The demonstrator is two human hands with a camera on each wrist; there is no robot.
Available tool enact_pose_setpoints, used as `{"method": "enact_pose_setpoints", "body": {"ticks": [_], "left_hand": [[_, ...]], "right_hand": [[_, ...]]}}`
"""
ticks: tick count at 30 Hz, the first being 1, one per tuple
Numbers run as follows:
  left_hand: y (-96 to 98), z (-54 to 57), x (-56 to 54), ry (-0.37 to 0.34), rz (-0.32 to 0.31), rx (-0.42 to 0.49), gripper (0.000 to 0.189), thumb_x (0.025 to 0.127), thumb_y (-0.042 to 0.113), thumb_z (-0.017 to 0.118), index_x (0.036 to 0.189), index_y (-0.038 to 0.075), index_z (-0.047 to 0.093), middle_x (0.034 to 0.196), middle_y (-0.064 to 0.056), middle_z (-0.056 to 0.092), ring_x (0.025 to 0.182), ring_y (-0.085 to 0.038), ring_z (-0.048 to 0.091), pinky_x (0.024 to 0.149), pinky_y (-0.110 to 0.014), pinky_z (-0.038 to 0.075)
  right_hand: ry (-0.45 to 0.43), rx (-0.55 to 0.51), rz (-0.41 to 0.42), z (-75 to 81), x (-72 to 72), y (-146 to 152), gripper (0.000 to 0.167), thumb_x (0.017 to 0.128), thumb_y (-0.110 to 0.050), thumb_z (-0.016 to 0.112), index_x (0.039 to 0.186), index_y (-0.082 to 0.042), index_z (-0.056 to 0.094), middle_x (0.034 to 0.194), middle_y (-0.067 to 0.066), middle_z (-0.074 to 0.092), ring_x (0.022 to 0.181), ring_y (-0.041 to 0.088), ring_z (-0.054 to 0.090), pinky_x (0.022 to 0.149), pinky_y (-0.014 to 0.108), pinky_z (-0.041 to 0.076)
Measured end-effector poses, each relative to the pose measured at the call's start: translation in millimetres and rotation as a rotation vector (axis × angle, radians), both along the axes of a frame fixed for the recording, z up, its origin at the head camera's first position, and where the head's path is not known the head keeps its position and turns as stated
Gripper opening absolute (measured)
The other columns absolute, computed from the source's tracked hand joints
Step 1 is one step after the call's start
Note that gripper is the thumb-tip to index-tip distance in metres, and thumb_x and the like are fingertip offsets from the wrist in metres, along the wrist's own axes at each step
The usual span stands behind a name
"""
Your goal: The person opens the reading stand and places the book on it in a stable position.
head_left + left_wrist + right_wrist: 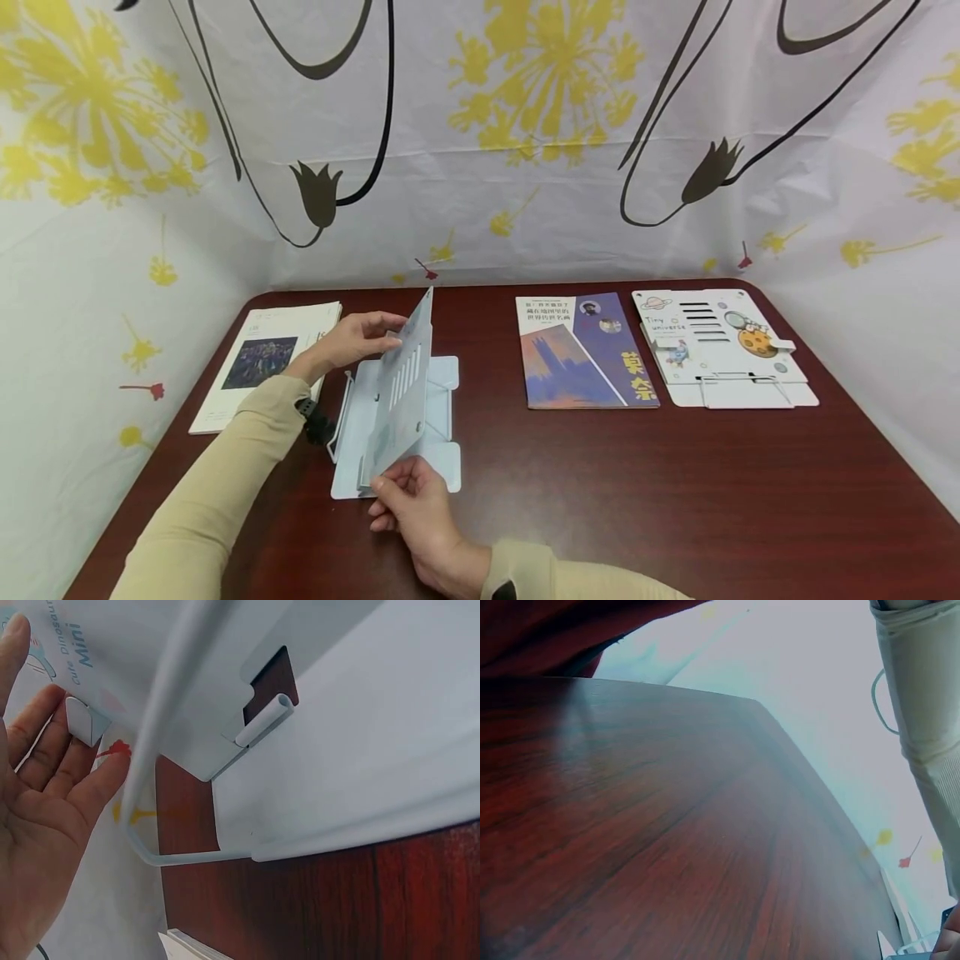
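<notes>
A light blue metal book stand [405, 400] stands at the left of the table, its slotted panel tilted up from the flat base [442, 462]. My left hand [348, 337] holds the panel's far side, fingertips at its edge. In the left wrist view that hand [52, 780] has its fingers beside a small white clip [85, 720], and the panel carries "Cute Dinosaur Mini" lettering. A bent wire leg [150, 735] crosses in front. My right hand [423, 517] pinches the panel's near lower corner between thumb and fingers.
A white-covered book [247, 408] lies left of the stand, partly behind my left arm. A purple and orange book [585, 358] lies right of centre. Farther right, a white "Tiny universe" book stand [720, 350] lies folded flat. Patterned cloth hangs around the dark table [675, 483].
</notes>
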State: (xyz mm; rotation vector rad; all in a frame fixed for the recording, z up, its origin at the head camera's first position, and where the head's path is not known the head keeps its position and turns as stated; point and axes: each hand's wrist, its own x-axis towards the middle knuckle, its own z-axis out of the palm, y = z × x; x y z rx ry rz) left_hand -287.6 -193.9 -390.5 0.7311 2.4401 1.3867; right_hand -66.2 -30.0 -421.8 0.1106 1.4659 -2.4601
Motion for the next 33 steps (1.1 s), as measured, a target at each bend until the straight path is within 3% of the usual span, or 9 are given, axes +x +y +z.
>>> {"method": "enact_pose_setpoints", "body": {"ticks": [16, 28, 33], "left_hand": [[3.8, 2.5, 1.2, 0.023, 0.041, -0.05, 0.049, 0.088, 0.021, 0.067, 0.132, 0.007, 0.053, 0.134, -0.014, 0.053, 0.119, -0.03, 0.053, 0.092, -0.045, 0.049], [0.8, 8.2, 2.8, 0.011, 0.178, -0.127, 0.06, 0.084, 0.037, 0.07, 0.135, 0.012, 0.05, 0.131, -0.011, 0.054, 0.106, -0.025, 0.057, 0.088, -0.043, 0.051], [-3.8, 8.3, 2.1, 0.001, 0.209, -0.14, 0.063, 0.084, 0.04, 0.069, 0.136, 0.012, 0.049, 0.132, -0.012, 0.053, 0.113, -0.026, 0.056, 0.09, -0.043, 0.05]], "right_hand": [[0.003, 0.035, -0.035, -1.0, -9.6, 6.2, 0.012, 0.088, -0.003, 0.062, 0.09, -0.001, 0.051, 0.068, 0.003, 0.055, 0.055, 0.008, 0.057, 0.046, 0.019, 0.049], [0.005, 0.043, -0.119, 0.9, -26.8, 25.0, 0.012, 0.088, -0.001, 0.062, 0.088, -0.002, 0.05, 0.068, 0.002, 0.053, 0.056, 0.007, 0.057, 0.048, 0.021, 0.05], [0.008, 0.054, -0.143, 0.9, -35.4, 33.9, 0.012, 0.088, -0.001, 0.062, 0.087, -0.003, 0.05, 0.067, 0.002, 0.053, 0.054, 0.007, 0.056, 0.048, 0.021, 0.051]]}}
